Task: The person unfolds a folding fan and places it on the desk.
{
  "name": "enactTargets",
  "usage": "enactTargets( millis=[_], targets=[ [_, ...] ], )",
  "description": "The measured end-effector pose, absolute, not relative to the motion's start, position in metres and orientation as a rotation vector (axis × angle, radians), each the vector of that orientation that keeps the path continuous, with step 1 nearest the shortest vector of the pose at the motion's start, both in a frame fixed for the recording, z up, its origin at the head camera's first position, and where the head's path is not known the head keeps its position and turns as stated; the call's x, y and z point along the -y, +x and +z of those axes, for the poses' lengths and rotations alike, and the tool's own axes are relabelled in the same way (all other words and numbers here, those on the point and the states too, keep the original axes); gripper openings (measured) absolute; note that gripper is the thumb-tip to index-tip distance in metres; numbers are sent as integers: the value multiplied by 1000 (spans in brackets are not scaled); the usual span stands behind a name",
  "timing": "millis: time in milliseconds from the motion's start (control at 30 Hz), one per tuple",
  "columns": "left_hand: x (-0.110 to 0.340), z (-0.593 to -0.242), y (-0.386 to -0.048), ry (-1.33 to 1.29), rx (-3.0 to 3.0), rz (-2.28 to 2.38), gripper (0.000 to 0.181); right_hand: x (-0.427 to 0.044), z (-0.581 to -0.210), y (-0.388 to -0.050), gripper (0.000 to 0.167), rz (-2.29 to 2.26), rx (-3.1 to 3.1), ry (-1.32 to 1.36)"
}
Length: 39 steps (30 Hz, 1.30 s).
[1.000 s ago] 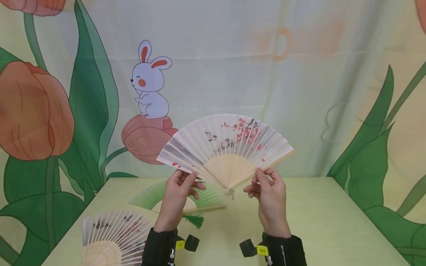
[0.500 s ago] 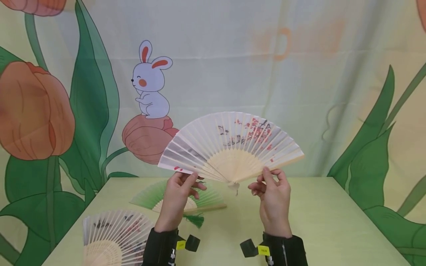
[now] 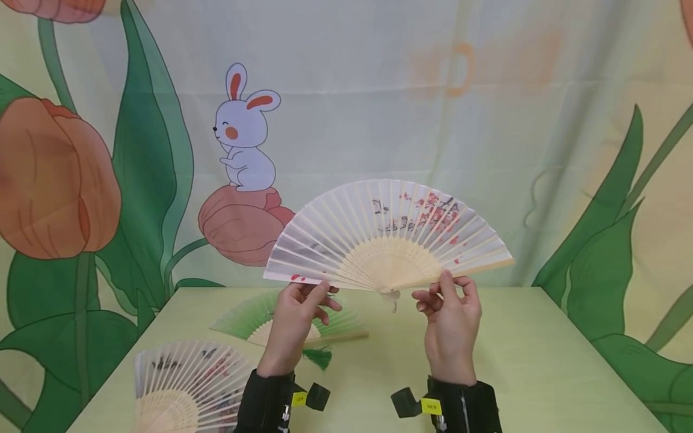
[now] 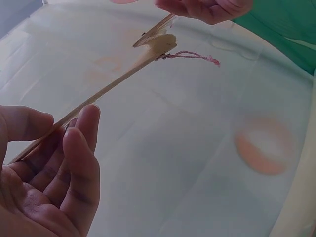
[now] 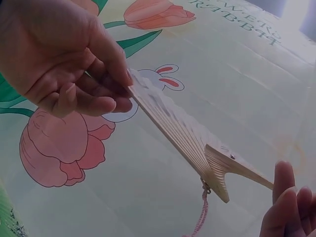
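A pale folding fan (image 3: 390, 240) with printed red blossoms is spread wide above the table. My left hand (image 3: 298, 322) pinches its left edge between thumb and fingers. At the right edge, my right hand (image 3: 452, 328) pinches the wooden guard. The fan's pivot end sits between the hands, with a small pink cord loop (image 4: 192, 57) hanging from it in the left wrist view. Seen edge-on in the right wrist view, the ribs (image 5: 173, 138) are stacked close near the pivot.
A green folding fan (image 3: 243, 319) with a green tassel (image 3: 318, 358) lies spread on the table, partly behind my left hand. Another pale printed fan (image 3: 189, 385) lies spread at the front left, cut off by the frame. Behind the table hangs a tulip-and-rabbit printed cloth (image 3: 352, 120).
The held fan has spread wider and its edges now lie flatter. Its pivot has shifted right and slightly up. My right hand has moved right; the left hand has shifted slightly right.
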<state>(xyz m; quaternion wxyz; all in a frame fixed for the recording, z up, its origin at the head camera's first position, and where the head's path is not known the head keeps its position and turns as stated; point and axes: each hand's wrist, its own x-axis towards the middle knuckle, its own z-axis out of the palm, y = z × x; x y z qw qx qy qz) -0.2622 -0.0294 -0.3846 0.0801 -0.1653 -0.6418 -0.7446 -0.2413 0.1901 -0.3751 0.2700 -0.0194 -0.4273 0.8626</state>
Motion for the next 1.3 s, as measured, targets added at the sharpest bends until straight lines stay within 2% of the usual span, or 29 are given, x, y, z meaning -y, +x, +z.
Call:
enactTargets(
  millis=[400, 700, 1067, 1300],
  targets=[
    [27, -385, -263, -557, 1886, -2216, 29, -200, -370, -237, 23, 2345, 1026, -35],
    [33, -386, -265, -503, 1827, -2249, 29, -213, -370, -237, 24, 2343, 988, -50],
    [28, -400, -275, -354, 1990, -2193, 21, -239, -386, -246, 22, 2322, 941, -194],
    [17, -415, -284, -399, 2183, -2054, 23, -262, -397, -251, 20, 2385, 844, -303]
  ],
)
